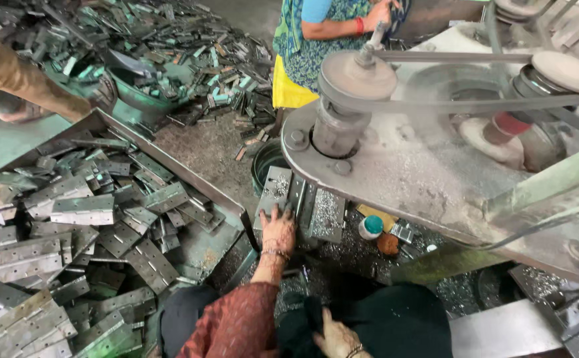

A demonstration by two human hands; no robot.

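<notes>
My left hand (278,229) reaches forward in a red patterned sleeve with a bangle at the wrist. Its fingers lie over the near end of a grey metal hinge (275,189), which rests on the floor just under the edge of a belt-driven machine (402,172). More hinge plates (326,212) lie right beside it among metal shavings. My right hand (334,339) rests low in the view on dark cloth over my lap, fingers spread and holding nothing.
A large metal tray (203,248) full of grey hinges fills the left. A second heap of hinges (170,53) lies behind it. Another person (322,33) stands by the machine's pulley (358,76). A small teal-capped bottle (371,227) and a round tub (266,162) sit near the hinge.
</notes>
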